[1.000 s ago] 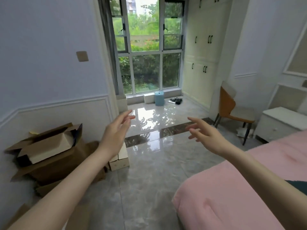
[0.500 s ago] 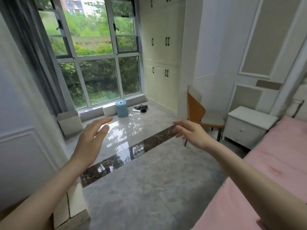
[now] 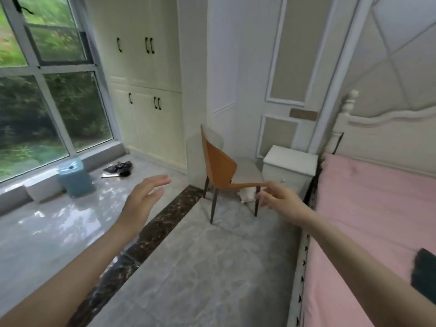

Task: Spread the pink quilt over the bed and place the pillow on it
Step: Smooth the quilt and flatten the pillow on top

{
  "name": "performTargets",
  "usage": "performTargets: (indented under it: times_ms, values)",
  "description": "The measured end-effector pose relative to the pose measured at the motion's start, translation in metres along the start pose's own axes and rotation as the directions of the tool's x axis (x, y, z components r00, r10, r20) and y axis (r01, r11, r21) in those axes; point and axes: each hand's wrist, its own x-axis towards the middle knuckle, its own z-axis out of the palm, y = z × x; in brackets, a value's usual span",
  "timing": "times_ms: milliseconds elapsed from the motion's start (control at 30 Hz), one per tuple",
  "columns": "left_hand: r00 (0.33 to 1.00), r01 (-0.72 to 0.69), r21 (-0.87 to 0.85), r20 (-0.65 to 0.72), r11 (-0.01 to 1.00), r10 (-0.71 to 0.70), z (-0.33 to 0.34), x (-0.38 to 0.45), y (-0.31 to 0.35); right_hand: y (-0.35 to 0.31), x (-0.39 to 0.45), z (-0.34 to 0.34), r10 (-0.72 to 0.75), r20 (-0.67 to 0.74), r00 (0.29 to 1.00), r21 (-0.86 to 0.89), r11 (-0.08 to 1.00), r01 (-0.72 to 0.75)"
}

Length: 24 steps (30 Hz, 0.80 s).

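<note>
The bed runs along the right edge, its mattress covered in pink fabric that lies flat; I cannot tell whether this is the quilt or a sheet. No pillow is in sight. My left hand is stretched forward over the floor, fingers straight, holding nothing. My right hand reaches forward beside the bed's left edge, fingers relaxed and empty, in line with the chair's seat. A dark object lies on the pink fabric at the far right.
An orange-backed chair stands ahead on the tiled floor, with a white nightstand between it and the headboard. A blue stool and dark clutter sit by the window. Cream wardrobes fill the back wall.
My view has swung to the right, from the window and cardboard boxes toward the chair, nightstand and headboard. Both hands stay raised in front and empty.
</note>
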Motion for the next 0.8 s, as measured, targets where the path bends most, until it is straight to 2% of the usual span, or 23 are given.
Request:
performTargets:
  times_ms: [133,233,367,567,800]
  values:
    - [0.979,0.005,-0.054,0.205,0.999,0.006,0.081,0.104,-0.036,0.050,0.045,-0.045,0.192,-0.097,0.977,-0.045,0.979,-0.197]
    - [0.960,0.088,-0.149,0.278,0.985,-0.043,0.146,0.177,-0.057,0.100,0.086,-0.086,0.330,-0.215,0.919,0.039,0.943,-0.330]
    - [0.945,0.139,-0.169,0.318,0.976,-0.079,0.209,0.266,-0.079,0.152,0.148,-0.136,0.382,-0.284,0.879,0.070,0.923,-0.379]
    - [0.947,0.091,-0.159,0.320,0.983,-0.036,0.282,0.419,-0.086,0.215,0.245,-0.208,0.441,-0.389,0.808,0.165,0.897,-0.410]
    - [0.931,0.142,-0.148,0.356,0.979,-0.081,0.400,0.573,-0.118,0.291,0.356,-0.295,0.493,-0.406,0.769,0.148,0.866,-0.477]
